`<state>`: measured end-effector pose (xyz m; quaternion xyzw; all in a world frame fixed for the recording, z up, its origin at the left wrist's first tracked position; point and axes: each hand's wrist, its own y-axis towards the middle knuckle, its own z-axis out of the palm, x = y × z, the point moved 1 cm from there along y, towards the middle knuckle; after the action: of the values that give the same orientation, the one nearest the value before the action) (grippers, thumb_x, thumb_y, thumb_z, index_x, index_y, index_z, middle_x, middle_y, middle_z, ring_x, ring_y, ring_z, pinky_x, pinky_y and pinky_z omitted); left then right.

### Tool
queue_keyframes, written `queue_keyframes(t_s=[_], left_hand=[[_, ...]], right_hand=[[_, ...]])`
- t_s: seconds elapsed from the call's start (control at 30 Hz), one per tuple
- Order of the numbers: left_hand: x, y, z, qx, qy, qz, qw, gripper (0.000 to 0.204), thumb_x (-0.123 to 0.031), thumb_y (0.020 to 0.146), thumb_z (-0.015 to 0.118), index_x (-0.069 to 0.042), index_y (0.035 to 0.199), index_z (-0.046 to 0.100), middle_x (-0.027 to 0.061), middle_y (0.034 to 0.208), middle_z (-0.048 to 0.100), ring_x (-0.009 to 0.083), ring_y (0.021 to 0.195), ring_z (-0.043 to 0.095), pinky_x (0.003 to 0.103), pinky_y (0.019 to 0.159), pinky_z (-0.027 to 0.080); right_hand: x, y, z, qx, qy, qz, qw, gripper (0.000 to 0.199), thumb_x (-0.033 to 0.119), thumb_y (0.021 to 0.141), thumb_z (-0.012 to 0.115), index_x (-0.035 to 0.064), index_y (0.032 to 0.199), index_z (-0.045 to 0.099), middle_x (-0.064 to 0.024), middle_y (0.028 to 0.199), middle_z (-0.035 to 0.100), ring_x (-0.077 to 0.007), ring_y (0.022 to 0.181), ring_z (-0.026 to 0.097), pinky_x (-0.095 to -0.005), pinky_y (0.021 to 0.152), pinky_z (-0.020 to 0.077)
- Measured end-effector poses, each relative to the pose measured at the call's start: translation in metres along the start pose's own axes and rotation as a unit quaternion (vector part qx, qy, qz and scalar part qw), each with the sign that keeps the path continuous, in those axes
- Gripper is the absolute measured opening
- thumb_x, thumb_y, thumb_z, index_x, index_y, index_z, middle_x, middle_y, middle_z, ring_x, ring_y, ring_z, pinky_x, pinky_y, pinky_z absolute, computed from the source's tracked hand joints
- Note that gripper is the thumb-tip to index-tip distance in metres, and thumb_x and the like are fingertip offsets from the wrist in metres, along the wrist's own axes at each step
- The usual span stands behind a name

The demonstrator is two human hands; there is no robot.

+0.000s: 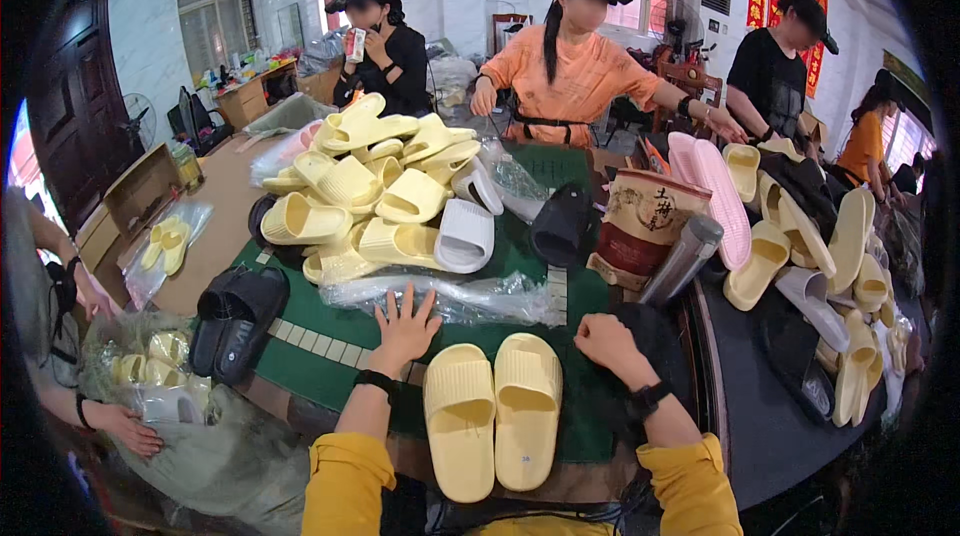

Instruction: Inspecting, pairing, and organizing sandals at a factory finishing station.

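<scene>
Left grip (pixel 403 336) splayed, palm down; right grip (pixel 608 344) loosely curled.

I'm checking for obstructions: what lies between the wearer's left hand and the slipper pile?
In the head view, clear plastic packaging lies between the left hand and the slipper pile.

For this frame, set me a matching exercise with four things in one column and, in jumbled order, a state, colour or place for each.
Things:
1. Left hand
2. Right hand
3. Slipper pair nearest the wearer
4. Cylindrical flask

Descriptions:
A. Pale yellow, side by side
B. Silver-grey, beside a brown-and-red pouch
C. Fingers curled in
D. Fingers spread, at the clear plastic packaging

Right pairs: 1-D, 2-C, 3-A, 4-B
</scene>
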<state>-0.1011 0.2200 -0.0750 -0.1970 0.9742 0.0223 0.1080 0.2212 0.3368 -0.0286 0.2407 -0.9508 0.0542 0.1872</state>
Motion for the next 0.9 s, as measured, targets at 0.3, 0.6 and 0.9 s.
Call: queue_keyframes(t_s=[0.3, 0.6, 0.9], left_hand=[[0.006, 0.008, 0.020, -0.073, 0.074, 0.000, 0.995, 0.056, -0.049, 0.096, 0.039, -0.026, 0.146, 0.031, 0.0164, 0.152, 0.024, 0.0518, 0.135, 0.021, 0.070, 0.104, 0.017], [0.002, 0.008, 0.014, -0.063, 0.049, -0.014, 0.997, 0.057, -0.046, 0.093, 0.047, -0.028, 0.145, 0.033, 0.0155, 0.152, 0.024, 0.0513, 0.134, 0.023, 0.071, 0.103, 0.019], [-0.064, -0.127, -0.092, -0.118, -0.356, 0.151, 0.915, 0.031, -0.006, 0.087, 0.060, -0.005, 0.117, 0.062, 0.0089, 0.115, 0.061, 0.0184, 0.091, 0.061, 0.028, 0.080, 0.047]], right_hand=[[-0.045, -0.098, -0.085, -0.107, 0.644, -0.029, 0.757, 0.013, 0.017, 0.084, 0.054, 0.0043, 0.086, 0.059, -0.0063, 0.098, 0.062, -0.0183, 0.093, 0.058, -0.0303, 0.073, 0.0479], [-0.048, -0.164, -0.150, -0.458, 0.665, -0.152, 0.570, 0.011, 0.012, 0.086, 0.050, 0.0014, 0.083, 0.048, -0.0145, 0.108, 0.058, -0.0255, 0.120, 0.052, -0.0257, 0.075, 0.0525], [0.044, -0.204, -0.112, -0.229, 0.633, -0.153, 0.723, 0.020, 0.017, 0.090, 0.053, -0.0009, 0.082, 0.047, -0.0140, 0.088, 0.052, -0.0252, 0.082, 0.063, -0.0284, 0.058, 0.0538]])
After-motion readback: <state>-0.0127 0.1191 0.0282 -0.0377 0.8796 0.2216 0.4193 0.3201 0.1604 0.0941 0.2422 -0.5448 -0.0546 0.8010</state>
